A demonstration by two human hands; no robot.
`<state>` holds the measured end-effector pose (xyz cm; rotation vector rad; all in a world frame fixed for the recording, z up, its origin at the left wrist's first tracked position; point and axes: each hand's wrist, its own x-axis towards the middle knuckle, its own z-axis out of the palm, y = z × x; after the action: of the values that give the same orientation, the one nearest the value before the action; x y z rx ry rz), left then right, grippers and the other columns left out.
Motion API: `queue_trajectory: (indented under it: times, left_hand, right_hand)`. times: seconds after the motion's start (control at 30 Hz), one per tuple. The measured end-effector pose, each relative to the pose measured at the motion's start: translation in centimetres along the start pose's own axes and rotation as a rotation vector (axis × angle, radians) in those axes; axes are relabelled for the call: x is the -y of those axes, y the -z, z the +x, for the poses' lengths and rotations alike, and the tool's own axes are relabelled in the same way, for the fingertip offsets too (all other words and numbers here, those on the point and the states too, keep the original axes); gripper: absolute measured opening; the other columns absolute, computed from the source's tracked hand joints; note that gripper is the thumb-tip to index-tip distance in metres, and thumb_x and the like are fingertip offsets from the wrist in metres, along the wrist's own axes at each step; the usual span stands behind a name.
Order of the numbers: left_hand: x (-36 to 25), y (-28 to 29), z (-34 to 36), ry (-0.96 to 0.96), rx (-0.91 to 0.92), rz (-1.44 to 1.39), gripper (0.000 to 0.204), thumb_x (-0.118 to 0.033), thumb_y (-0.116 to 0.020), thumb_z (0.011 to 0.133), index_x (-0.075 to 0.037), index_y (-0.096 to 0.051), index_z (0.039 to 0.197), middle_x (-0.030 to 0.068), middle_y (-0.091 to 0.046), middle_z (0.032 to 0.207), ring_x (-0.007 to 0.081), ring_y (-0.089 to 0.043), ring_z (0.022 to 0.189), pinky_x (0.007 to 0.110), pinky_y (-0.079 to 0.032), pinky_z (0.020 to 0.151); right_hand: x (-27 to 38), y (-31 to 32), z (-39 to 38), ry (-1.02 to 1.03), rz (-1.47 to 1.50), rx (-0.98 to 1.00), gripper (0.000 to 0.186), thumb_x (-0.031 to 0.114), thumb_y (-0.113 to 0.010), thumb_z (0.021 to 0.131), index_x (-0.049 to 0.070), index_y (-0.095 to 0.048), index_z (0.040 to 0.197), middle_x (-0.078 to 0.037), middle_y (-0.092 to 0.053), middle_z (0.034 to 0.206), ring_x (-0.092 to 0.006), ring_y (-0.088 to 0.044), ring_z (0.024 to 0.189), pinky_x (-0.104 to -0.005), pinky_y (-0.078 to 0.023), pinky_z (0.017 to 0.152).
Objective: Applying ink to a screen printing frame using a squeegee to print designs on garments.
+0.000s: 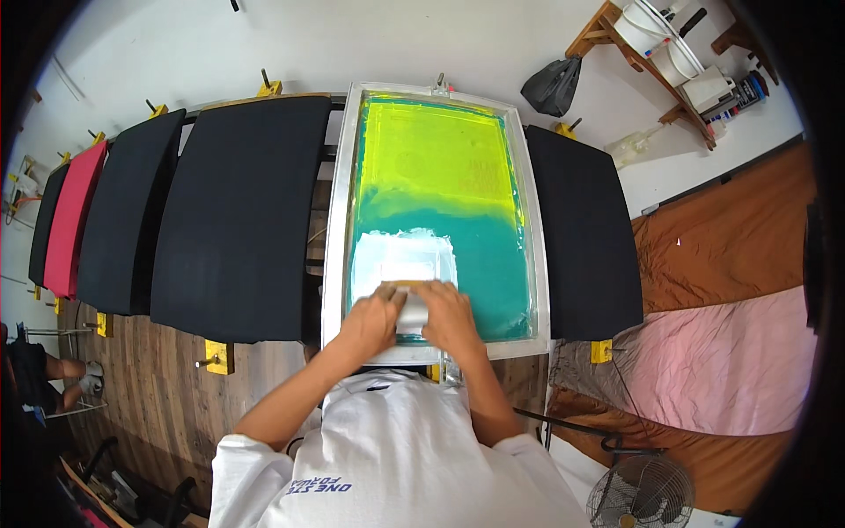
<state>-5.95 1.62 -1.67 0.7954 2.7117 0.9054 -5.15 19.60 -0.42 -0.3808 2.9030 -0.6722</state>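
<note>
A metal-framed printing screen (338, 220) lies flat in front of me, its mesh yellow-green at the far end and teal nearer me. White ink (400, 251) is spread over the near left part of the mesh. Both hands grip a squeegee (410, 310) with a pale blade and wooden handle, set across the screen near its front edge. My left hand (373, 319) holds its left side and my right hand (447, 319) holds its right side, side by side.
Black padded platens (242, 211) fan out to the left, with one pink platen (75, 216) among them, and another black platen (583, 233) lies to the right. Brown and pink cloths (731, 343) cover the floor at right. A fan (641, 495) stands at lower right.
</note>
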Motion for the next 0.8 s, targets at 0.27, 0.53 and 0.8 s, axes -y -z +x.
queue_trajectory:
  times: [0.27,0.53,0.8]
  left_hand:
    - [-3.4,1.6,-3.7,0.107,0.207,-0.138,0.052,0.001,-0.066,0.069,0.004,-0.059,0.12,0.0259,-0.064,0.114,0.0416,-0.066,0.096,0.046,-0.054,0.086]
    - [0.7,0.4,1.8,0.028,-0.128,-0.037,0.04,0.006,-0.062,0.069,0.002,-0.06,0.109,0.0225,-0.061,0.116,0.04,-0.065,0.091,0.045,-0.054,0.079]
    - [-3.0,-0.2,-5.1,0.011,0.104,0.016,0.05,-0.003,-0.066,0.07,0.003,-0.059,0.119,0.0261,-0.059,0.126,0.0376,-0.06,0.115,0.044,-0.051,0.091]
  right_hand:
    - [2.1,1.4,-4.5,-0.052,0.045,0.157,0.053,-0.006,-0.062,0.063,0.006,-0.066,0.114,-0.013,-0.064,0.115,-0.0334,-0.057,0.11,-0.0467,-0.044,0.092]
    - [0.2,1.1,2.2,0.028,-0.118,0.012,0.052,-0.006,-0.062,0.069,0.009,-0.061,0.118,-0.011,-0.061,0.113,-0.0335,-0.057,0.105,-0.0455,-0.045,0.083]
    - [2.6,1.2,-5.3,-0.02,0.03,0.065,0.056,-0.007,-0.064,0.062,0.007,-0.062,0.117,-0.011,-0.06,0.12,-0.0319,-0.054,0.115,-0.0444,-0.043,0.092]
